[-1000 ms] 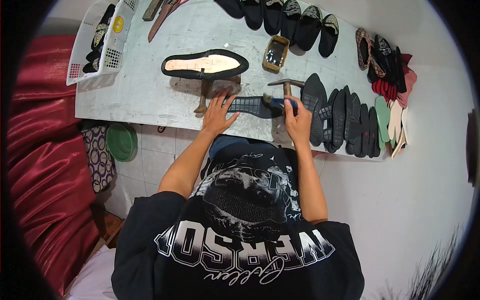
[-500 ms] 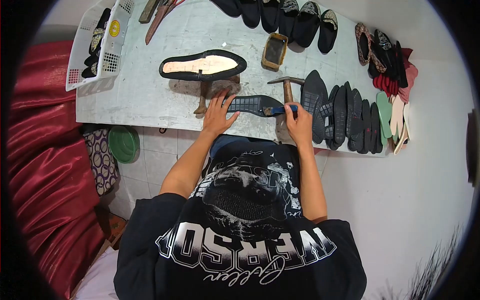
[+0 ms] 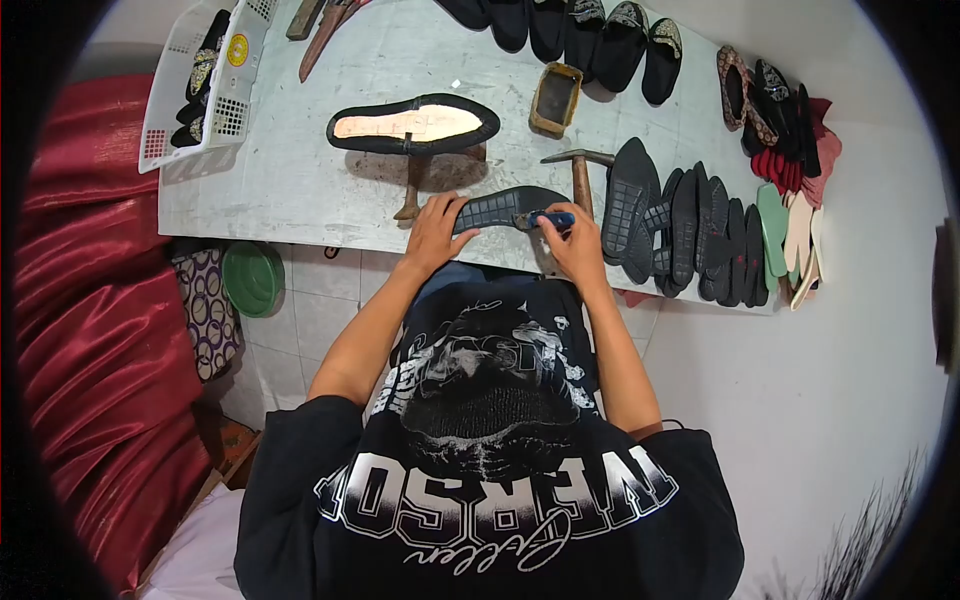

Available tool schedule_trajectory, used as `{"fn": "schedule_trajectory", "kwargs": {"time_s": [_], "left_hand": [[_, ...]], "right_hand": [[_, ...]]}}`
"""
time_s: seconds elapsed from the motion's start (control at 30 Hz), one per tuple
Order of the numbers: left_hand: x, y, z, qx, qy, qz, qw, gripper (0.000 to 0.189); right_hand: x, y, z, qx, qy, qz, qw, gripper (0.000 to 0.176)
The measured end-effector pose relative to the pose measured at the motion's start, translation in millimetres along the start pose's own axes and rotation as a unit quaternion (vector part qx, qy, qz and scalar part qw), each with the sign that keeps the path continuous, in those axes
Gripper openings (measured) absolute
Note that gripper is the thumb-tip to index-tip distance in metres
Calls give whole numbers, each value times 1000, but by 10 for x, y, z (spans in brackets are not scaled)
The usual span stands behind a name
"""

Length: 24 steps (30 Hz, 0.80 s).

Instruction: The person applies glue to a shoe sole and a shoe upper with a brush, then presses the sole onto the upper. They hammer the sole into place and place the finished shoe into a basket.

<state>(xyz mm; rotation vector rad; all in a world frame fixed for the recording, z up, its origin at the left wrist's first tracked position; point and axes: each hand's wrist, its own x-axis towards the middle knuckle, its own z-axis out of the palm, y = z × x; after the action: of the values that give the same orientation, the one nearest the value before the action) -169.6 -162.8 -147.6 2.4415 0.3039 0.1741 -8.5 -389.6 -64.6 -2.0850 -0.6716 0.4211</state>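
A black sole (image 3: 495,209) with a grid pattern lies at the near edge of the white table (image 3: 300,200). My left hand (image 3: 433,232) rests on its left end, fingers apart. Closed around a small blue-handled brush (image 3: 550,219), my right hand (image 3: 577,245) holds the tip on the sole's surface. Behind the sole, a black shoe upper with a pale insole (image 3: 413,126) sits upside down on a metal stand (image 3: 412,188). A hammer (image 3: 581,180) lies to the right of the sole, just beyond my right hand.
An open container (image 3: 555,99) stands behind the hammer. Several black soles (image 3: 631,200) line the right side, with black shoes (image 3: 620,45) along the back. A white basket (image 3: 232,70) holding shoes is at the back left, near pincers (image 3: 318,45). A green basin (image 3: 252,279) sits below.
My right hand has moved left with the brush along the sole. The view has shifted slightly, and my left hand stays on the sole's left end.
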Motion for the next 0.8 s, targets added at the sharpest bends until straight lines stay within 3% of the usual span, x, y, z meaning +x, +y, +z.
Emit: {"fn": "schedule_trajectory", "kwargs": {"time_s": [0.1,0.17,0.3,0.33,0.47,0.57,0.67,0.8], "left_hand": [[-61,39,-105,8,-34,-15,999,62],[-82,79,-138,8,-56,-24,998,64],[-116,64,-240,24,-83,-6,996,73],[-97,47,-272,28,-99,-1,995,73],[-61,-15,-379,6,-156,7,988,73],[-93,4,-474,11,-167,9,986,72],[-148,-61,-492,11,-169,25,985,71],[-145,-72,-514,19,-158,52,986,70]], "right_hand": [[52,95,-118,8,17,13,1000,21],[95,104,-215,-5,48,72,996,20],[51,58,-116,-45,115,7,992,18],[14,-13,-55,-96,108,-59,988,16],[-287,-266,281,-138,26,-88,986,18],[-355,-288,388,-82,21,-51,995,18],[-209,-194,133,1,46,125,991,18],[-58,-118,-125,-56,114,85,988,18]]}}
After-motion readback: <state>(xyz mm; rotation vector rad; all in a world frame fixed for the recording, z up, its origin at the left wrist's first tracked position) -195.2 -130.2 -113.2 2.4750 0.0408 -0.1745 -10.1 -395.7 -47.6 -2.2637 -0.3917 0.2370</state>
